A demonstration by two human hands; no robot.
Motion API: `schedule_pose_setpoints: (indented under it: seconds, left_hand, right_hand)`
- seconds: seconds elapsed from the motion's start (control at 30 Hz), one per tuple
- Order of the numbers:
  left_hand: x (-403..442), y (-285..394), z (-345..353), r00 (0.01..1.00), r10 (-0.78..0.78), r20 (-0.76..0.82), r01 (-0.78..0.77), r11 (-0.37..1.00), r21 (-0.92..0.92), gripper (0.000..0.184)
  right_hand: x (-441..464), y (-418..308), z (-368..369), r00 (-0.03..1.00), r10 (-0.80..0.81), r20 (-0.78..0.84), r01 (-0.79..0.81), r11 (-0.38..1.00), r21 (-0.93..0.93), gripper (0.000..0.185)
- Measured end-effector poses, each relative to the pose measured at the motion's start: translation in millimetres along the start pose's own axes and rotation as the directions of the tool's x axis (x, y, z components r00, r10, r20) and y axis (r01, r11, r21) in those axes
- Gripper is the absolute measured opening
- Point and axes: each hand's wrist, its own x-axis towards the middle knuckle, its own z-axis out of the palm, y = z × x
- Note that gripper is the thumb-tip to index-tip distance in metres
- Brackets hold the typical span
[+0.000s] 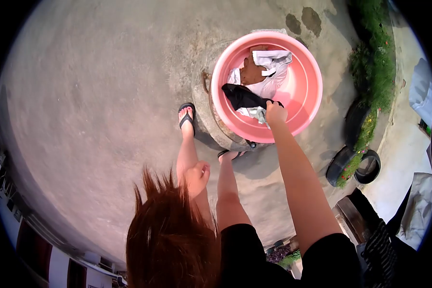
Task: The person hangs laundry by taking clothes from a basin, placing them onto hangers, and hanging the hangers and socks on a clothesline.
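Note:
Inside a round pink basin (219, 106) lie a black cloth (245, 97), a brown cloth (252, 72) and white and pale pink clothes (272, 67). My right hand (276, 114) reaches over the basin's near side, its fingers closed on one end of the black cloth. Just below that hand lies a whitish garment with a pattern (254, 113). My left hand (197, 178) hangs near my leg, away from the basin, with its fingers curled in; nothing shows in it.
The basin rests on a round concrete slab (204, 96) with a rusty metal loop at its left. My sandalled feet (187, 117) stand beside it. Tyres (367, 166) and a strip of plants (377, 62) line the right. Long hair hangs at the bottom.

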Motion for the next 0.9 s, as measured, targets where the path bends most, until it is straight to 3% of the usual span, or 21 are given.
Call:
schedule_pose_setpoints:
  seconds: [0.2,0.33,0.5,0.6,0.7,0.73,0.8,0.9]
  left_hand:
    - [3.7,-12.7,15.4,1.000,0.000,0.022,0.001,1.000,-0.030,0.024]
    - [3.6,1.6,19.8,0.999,0.042,-0.026,-0.042,0.999,-0.013,0.023]
    - [4.5,2.2,32.7,0.998,0.061,-0.006,-0.061,0.995,-0.073,0.025]
    - [3.1,5.5,34.6,0.999,0.039,0.023,-0.038,0.999,-0.031,0.026]
    - [7.1,4.4,38.0,0.999,0.019,0.028,-0.017,0.997,-0.071,0.026]
    - [7.9,5.2,37.4,0.999,0.016,0.032,-0.014,0.997,-0.075,0.026]
    - [10.5,7.8,33.5,0.999,0.012,0.037,-0.009,0.996,-0.083,0.025]
    - [16.5,5.3,26.9,1.000,0.023,0.006,-0.022,0.994,-0.107,0.019]
  right_hand:
    - [-86.8,12.8,-32.3,0.988,0.059,-0.143,-0.015,0.957,0.290,0.019]
    - [-119.8,29.3,-56.5,0.948,0.219,-0.232,-0.110,0.906,0.409,0.028]
    - [-93.2,75.8,-32.4,0.910,0.323,-0.259,-0.226,0.912,0.341,0.031]
    - [-62.4,74.1,-35.4,0.874,0.316,-0.370,-0.222,0.935,0.275,0.037]
    - [-16.5,45.3,-49.1,0.886,0.069,-0.458,0.067,0.960,0.273,0.044]
    - [0.1,33.5,-46.2,0.854,-0.035,-0.519,0.201,0.942,0.267,0.044]
    - [34.4,4.8,-42.9,0.861,-0.148,-0.487,0.354,0.862,0.363,0.043]
    - [70.0,-39.4,-39.1,0.859,-0.154,-0.489,0.385,0.824,0.416,0.043]
